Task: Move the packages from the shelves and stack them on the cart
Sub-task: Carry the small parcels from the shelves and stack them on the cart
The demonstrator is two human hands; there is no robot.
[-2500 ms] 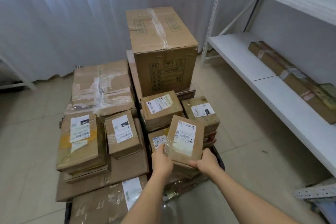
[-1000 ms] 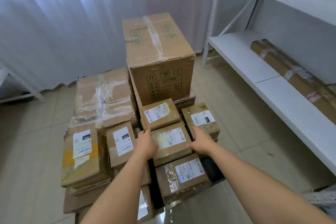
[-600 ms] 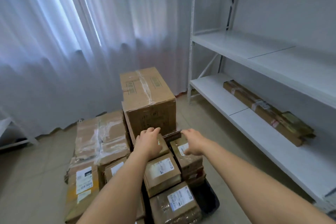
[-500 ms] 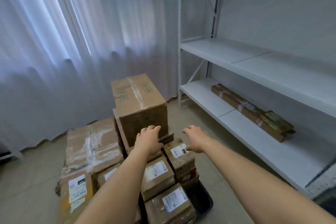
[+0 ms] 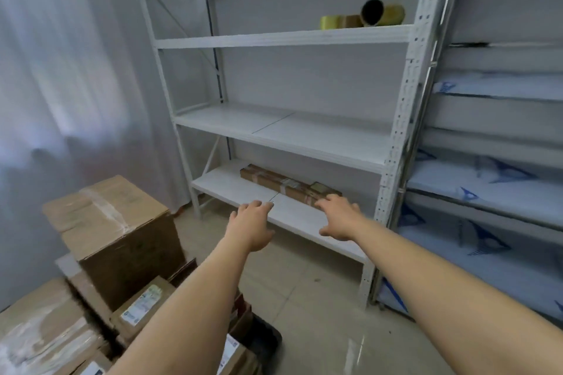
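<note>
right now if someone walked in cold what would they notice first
Two bare hands, the left hand and the right hand, stretch open toward the lowest board of the white shelving unit, where one long brown package lies near the back. At lower left stands a heap of taped cardboard boxes, and yellow tape rolls sit on a high shelf.
</note>
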